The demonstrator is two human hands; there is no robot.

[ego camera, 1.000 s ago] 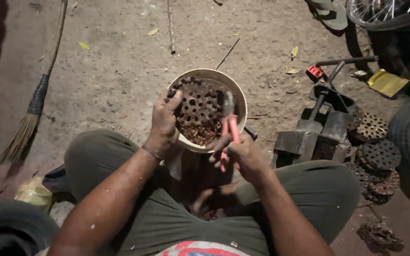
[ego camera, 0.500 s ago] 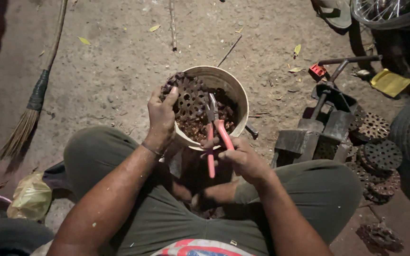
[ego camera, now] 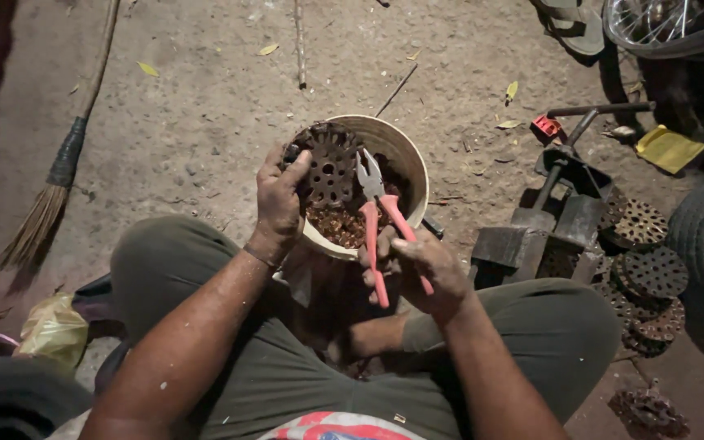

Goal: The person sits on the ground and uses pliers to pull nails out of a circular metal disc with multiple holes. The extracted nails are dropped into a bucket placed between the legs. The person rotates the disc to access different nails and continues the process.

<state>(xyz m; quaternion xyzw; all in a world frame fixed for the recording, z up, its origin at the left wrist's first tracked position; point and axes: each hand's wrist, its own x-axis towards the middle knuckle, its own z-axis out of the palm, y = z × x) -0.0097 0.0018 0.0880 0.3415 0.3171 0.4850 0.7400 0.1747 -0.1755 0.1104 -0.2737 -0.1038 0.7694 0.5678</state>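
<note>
You sat on dusty ground with a pale round bucket (ego camera: 411, 163) just ahead of your knees. Your left hand (ego camera: 280, 195) was closed around a rusty perforated metal disc (ego camera: 327, 163), holding it tilted over the bucket's near rim. Your right hand (ego camera: 419, 267) gripped the pink handles of a pair of pliers (ego camera: 378, 218), their tips slightly parted just beside the disc. More perforated discs (ego camera: 644, 269) lay stacked to your right, and a broom (ego camera: 57, 169) lay well off to your left
</note>
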